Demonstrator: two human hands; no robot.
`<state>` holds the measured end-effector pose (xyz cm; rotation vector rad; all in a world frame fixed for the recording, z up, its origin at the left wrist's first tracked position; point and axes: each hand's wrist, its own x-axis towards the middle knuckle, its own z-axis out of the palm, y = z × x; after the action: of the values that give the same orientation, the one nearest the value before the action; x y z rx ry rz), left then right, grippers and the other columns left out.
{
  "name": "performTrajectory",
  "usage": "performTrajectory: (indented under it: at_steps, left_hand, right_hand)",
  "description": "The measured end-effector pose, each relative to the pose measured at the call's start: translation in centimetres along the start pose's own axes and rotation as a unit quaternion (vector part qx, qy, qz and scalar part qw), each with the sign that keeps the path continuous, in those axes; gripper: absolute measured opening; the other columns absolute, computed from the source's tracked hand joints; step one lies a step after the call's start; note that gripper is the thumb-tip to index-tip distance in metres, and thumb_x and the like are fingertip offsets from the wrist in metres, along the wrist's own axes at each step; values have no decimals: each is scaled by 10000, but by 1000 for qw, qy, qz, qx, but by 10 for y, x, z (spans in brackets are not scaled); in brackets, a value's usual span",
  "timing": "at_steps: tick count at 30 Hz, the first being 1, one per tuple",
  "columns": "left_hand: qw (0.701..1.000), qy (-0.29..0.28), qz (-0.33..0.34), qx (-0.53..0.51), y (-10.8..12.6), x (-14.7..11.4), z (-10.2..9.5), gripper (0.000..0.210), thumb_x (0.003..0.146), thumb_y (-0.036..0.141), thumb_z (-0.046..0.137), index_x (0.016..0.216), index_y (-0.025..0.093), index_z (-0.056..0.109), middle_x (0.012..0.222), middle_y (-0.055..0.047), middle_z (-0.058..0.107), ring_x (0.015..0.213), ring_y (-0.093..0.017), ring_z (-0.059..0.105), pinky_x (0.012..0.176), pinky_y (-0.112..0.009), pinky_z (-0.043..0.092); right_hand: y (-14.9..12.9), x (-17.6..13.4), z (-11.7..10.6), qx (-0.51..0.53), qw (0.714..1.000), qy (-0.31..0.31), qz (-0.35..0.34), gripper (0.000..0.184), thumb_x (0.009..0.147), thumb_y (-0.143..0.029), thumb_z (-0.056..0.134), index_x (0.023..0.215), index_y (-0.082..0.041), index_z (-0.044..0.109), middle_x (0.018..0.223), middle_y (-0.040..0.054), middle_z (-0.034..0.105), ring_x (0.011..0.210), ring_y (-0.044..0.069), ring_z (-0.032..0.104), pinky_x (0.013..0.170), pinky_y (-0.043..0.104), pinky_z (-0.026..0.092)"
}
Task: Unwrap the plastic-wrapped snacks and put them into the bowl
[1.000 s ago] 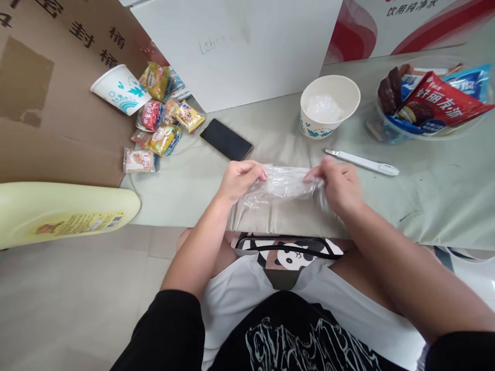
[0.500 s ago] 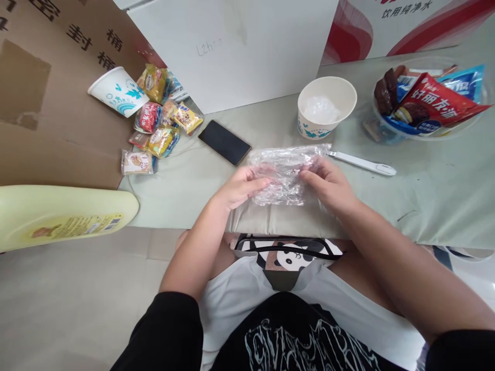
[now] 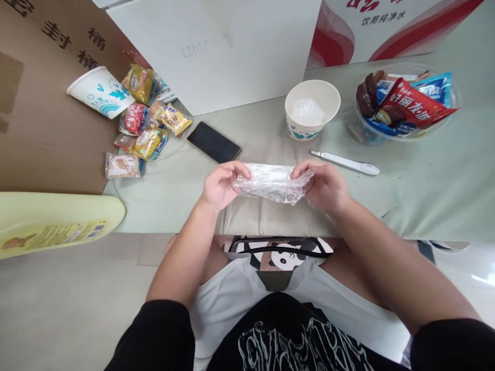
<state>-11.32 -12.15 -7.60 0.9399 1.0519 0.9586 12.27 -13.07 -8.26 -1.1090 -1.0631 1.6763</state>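
A clear, crinkled plastic wrapper (image 3: 270, 181) is stretched between my two hands, close to the table's front edge. My left hand (image 3: 224, 184) pinches its left end, thumb on top. At the right end, my right hand (image 3: 323, 184) grips it the same way. Just beyond the right hand lies a white-handled craft knife (image 3: 346, 162). Behind the wrapper stands a paper bowl (image 3: 303, 135) with blue leaf prints and crumpled clear plastic (image 3: 307, 111) inside. A dark phone (image 3: 214, 142) rests face up beyond my left hand.
Several packaged snacks (image 3: 147, 144) are heaped at the left beside a tipped paper cup (image 3: 101, 93). A clear tub (image 3: 456, 105) of snacks stands at the right. White (image 3: 216, 56) and brown (image 3: 50, 134) cartons border the table. A pale yellow bottle (image 3: 58, 206) is at the left.
The wrapper has gone from spread fairly flat to a narrower, folded strip held at both ends. My hands have shifted outward to its ends. The whole view has moved slightly.
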Motion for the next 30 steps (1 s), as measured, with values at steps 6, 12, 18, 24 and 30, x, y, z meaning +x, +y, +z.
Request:
performTrajectory:
  at_steps: [6, 12, 18, 24, 30]
  left_hand:
    - [941, 194, 186, 206, -19, 4, -3, 230, 711, 233, 787, 714, 217, 558, 799, 3, 543, 737, -129, 509, 681, -282, 432]
    - [891, 188, 252, 327, -26, -28, 21, 145, 824, 279, 713, 854, 232, 579, 872, -11, 590, 816, -163, 558, 777, -314, 480]
    - [942, 64, 162, 287, -21, -26, 57, 474, 867, 498, 733, 1243, 236, 612, 1345, -111, 636, 1289, -274, 574, 1113, -420, 447]
    - [986, -77, 80, 126, -16, -9, 74, 662, 828, 697, 701, 1295, 232, 653, 1235, -99, 724, 1152, -269, 676, 999, -364, 524]
    - [926, 72, 246, 276, 20, 36, 65, 300, 855, 491, 775, 818, 203, 698, 1025, -80, 644, 1151, -265, 611, 999, -369, 496]
  right_hand:
    - [8, 0, -2, -224, 960, 142, -94, 426, 681, -247, 774, 1054, -278, 572, 701, -44, 575, 595, 161, 463, 651, 334, 394]
    - [14, -3, 7, -258, 945, 171, -108, 122, 743, -221, 669, 744, -250, 551, 691, -19, 536, 640, 165, 447, 652, 320, 363]
    - [12, -18, 19, -210, 960, 106, -154, 175, 795, -257, 654, 716, -243, 498, 800, -2, 626, 708, 158, 493, 717, 318, 400]
    - [-1, -18, 15, 144, 988, -63, -4, 409, 647, -442, 818, 699, -240, 465, 717, -26, 538, 671, 144, 509, 648, 294, 457]
    - [-14, -11, -13, 176, 984, 10, 6, 322, 707, -502, 685, 873, -279, 524, 978, 25, 678, 1007, 236, 665, 840, 355, 522]
